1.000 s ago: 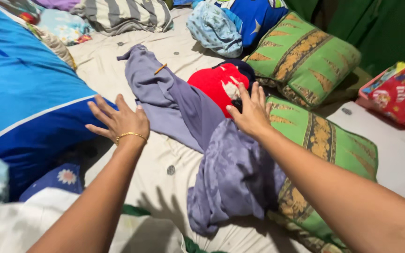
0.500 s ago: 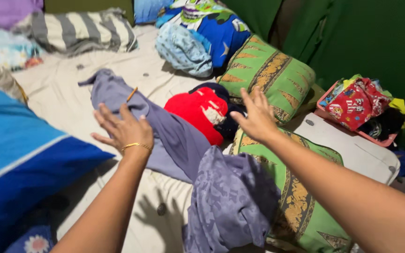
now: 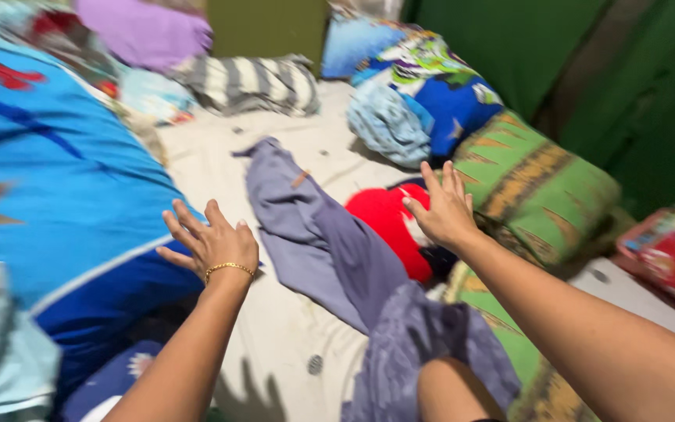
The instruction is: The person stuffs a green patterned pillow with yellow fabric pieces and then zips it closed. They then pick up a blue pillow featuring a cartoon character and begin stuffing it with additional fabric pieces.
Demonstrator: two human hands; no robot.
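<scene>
Over the mattress (image 3: 291, 344), near its middle, both my hands were out in front of me with nothing in them. Left hand (image 3: 211, 246): fingers (image 3: 185, 221) spread and slightly curled, palm down, gold bracelet (image 3: 228, 269) at the wrist; it hovered at the edge of the blue blanket (image 3: 64, 211) heaped along the mattress's left side, whether touching it I could not tell. Right hand (image 3: 445, 209): fingers straight, loosely fanned, grasping nothing, held above the red garment (image 3: 384, 227) and just beside the green patterned pillow (image 3: 537, 187) on the mattress's right side.

Between the two hands lay the purple-grey garment (image 3: 314, 234), long and crumpled, running from the far middle of the mattress back toward me, its near end bunched over my knee (image 3: 455, 391). Red garment touched its right edge. A second green patterned pillow (image 3: 509, 344) lay at the near right, partly under the purple-grey cloth.

Far end of the mattress: striped pillow (image 3: 251, 82), pale blue bundle (image 3: 388, 121), bright blue printed pillow (image 3: 451, 101), violet cloth (image 3: 146, 31) at the far left corner. Off the right edge, a red printed box (image 3: 669, 254). Picture motion-blurred; small details unreadable.
</scene>
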